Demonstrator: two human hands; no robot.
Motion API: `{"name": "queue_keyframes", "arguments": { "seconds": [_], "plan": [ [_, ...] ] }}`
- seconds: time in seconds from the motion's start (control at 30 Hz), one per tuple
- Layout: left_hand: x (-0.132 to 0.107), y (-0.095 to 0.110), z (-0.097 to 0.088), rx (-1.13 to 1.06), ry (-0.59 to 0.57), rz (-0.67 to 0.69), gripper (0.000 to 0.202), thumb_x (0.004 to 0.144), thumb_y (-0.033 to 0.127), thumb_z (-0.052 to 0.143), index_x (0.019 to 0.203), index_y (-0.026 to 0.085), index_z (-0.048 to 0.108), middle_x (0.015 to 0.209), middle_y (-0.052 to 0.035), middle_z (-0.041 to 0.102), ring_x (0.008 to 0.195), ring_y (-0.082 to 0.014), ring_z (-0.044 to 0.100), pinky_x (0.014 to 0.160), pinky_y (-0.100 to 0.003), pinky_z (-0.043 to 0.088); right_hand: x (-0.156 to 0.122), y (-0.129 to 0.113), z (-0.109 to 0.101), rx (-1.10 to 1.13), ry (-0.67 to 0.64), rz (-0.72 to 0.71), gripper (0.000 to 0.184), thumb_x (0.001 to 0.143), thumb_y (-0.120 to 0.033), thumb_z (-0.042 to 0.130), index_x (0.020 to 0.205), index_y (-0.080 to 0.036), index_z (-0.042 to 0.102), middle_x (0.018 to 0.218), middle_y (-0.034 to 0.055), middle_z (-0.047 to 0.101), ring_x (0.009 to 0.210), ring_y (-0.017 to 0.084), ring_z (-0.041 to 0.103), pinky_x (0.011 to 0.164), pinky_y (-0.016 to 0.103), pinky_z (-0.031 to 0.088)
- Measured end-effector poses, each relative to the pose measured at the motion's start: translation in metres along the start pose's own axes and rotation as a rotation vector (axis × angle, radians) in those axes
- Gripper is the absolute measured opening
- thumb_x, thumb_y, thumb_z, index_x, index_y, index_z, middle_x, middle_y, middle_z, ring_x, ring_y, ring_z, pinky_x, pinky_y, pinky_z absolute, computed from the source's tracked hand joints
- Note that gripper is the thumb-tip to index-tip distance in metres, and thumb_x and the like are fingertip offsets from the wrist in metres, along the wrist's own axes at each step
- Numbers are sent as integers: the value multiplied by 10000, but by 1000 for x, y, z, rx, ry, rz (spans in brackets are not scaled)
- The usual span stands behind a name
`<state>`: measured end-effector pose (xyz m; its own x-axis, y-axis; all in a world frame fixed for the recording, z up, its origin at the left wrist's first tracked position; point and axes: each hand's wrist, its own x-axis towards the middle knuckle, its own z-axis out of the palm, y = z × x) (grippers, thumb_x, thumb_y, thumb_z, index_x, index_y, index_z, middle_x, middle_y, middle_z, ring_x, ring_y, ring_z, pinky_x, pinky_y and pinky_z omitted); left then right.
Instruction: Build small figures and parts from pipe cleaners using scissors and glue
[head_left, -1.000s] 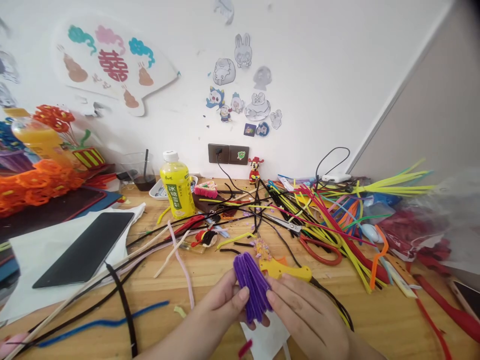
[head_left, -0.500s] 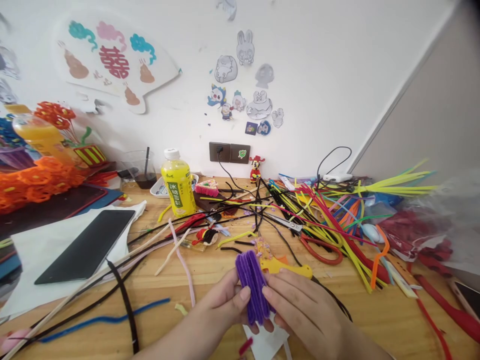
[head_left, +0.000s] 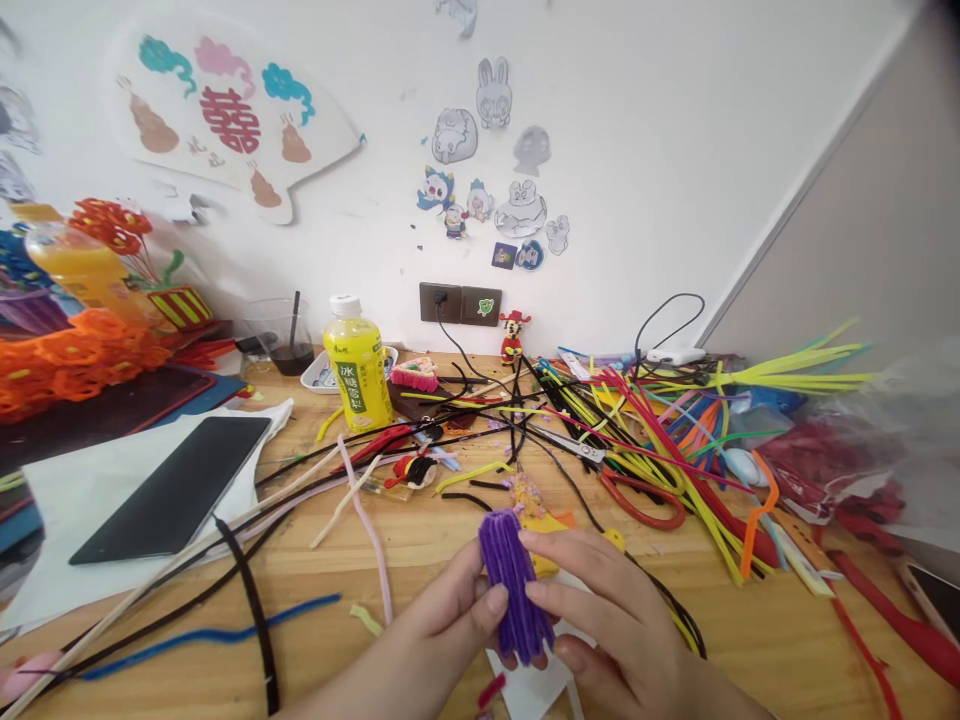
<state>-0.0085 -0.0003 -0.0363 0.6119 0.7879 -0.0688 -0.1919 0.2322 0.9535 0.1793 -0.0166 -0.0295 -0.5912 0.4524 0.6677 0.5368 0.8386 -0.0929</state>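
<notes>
A purple bundle of folded pipe cleaners (head_left: 516, 580) is held upright, tilted a little, above the near middle of the table. My left hand (head_left: 457, 605) grips its left side, the thumb pressed on the front and fingertips showing beneath. From the right, my right hand (head_left: 607, 600) rests its fingertips on the bundle's top and right edge; these fingers are slightly parted. Under the hands lies a white paper sheet (head_left: 536, 690) with a short magenta piece (head_left: 492, 690). Just behind the bundle is a yellow-handled tool (head_left: 551, 525), partly covered by my right hand.
Red-handled scissors (head_left: 645, 505) lie among many coloured pipe cleaners (head_left: 660, 440) at the right. A yellow drink bottle (head_left: 358, 370) stands at the back. On the left, a black phone-like slab (head_left: 176, 490) rests on white paper. A blue pipe cleaner (head_left: 210, 635) lies nearer.
My right hand's fingers have spread and shifted up along the purple bundle, with its thumb now showing. The bundle has turned slightly and its strands look more closely gathered.
</notes>
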Motion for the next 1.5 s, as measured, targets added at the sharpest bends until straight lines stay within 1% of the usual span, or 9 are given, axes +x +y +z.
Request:
{"name": "queue_keyframes", "arguments": {
  "seconds": [0.17, 0.37, 0.8, 0.97, 1.03, 1.17, 1.23, 1.37, 1.5],
  "plan": [
    [-2, -6, 0, 54, -22, 23, 428, 798, 401, 492, 1189, 232, 452, 1026, -57, 611, 1013, -218, 512, 815, -329, 430, 3, -3, 5, -17, 59, 60, 372, 864, -242, 382, 1219, -136, 417, 1061, 129, 597, 1031, 206, 534, 836, 360, 464],
    [-6, -11, -3, 233, 20, 53, 437, 825, 373, 453, 1249, 282, 402, 1263, -33, 503, 1228, -231, 333, 948, -328, 362, 0, -1, 5, -66, 23, 23, 416, 840, -226, 413, 1240, -113, 387, 1175, 150, 534, 1140, 238, 441, 883, 406, 436],
    [-7, -4, 1, 215, 36, 78, 429, 814, 383, 464, 1230, 280, 448, 1299, -27, 470, 1230, -227, 334, 1036, -373, 232, 4, -1, 5, -100, -28, 20, 346, 835, -204, 413, 1161, -116, 487, 1162, 117, 564, 1132, 223, 446, 896, 388, 437],
    [-1, -19, 3, -78, -58, 80, 578, 718, 381, 608, 1241, 258, 393, 1155, -73, 540, 1065, -230, 480, 916, -382, 352, 6, -3, 8, -9, -65, 97, 352, 864, -224, 371, 1187, -126, 473, 1222, 123, 498, 1144, 227, 406, 909, 410, 402],
    [3, -24, 2, -138, -22, 61, 610, 659, 369, 669, 1194, 236, 407, 1008, -63, 581, 907, -205, 545, 799, -345, 411, 8, -5, 9, 56, -82, 141, 364, 888, -249, 320, 1207, -144, 460, 1245, 125, 464, 1145, 222, 402, 904, 416, 397],
    [7, -18, 2, -68, 109, -85, 321, 650, 327, 662, 880, 175, 497, 625, 27, 562, 599, -124, 521, 609, -261, 385, 9, -6, 9, 222, -101, 217, 370, 909, -310, 267, 1216, -217, 452, 1276, 92, 430, 1183, 215, 372, 937, 437, 357],
    [6, -11, 4, -13, 141, -120, 283, 624, 238, 649, 846, 175, 486, 570, 48, 537, 550, -110, 488, 557, -238, 351, 7, -6, 9, 317, -82, 304, 382, 905, -355, 275, 1233, -234, 429, 1281, 85, 432, 1197, 215, 364, 963, 436, 330],
    [0, -9, 10, 42, -40, -184, 243, 660, 180, 539, 883, 189, 443, 559, 63, 500, 494, -87, 428, 502, -218, 311, 4, -5, 11, 581, -49, 557, 452, 849, -464, 384, 1234, -229, 424, 1230, 93, 488, 1113, 208, 464, 899, 356, 416],
    [-6, -11, 14, 146, -118, -202, 139, 690, 163, 476, 823, 186, 444, 593, 71, 424, 526, -73, 354, 497, -202, 279, 5, -5, 12, 769, -78, 548, 384, 792, -467, 501, 1095, -240, 562, 1029, 67, 602, 978, 188, 539, 849, 333, 434]
  ]
}}
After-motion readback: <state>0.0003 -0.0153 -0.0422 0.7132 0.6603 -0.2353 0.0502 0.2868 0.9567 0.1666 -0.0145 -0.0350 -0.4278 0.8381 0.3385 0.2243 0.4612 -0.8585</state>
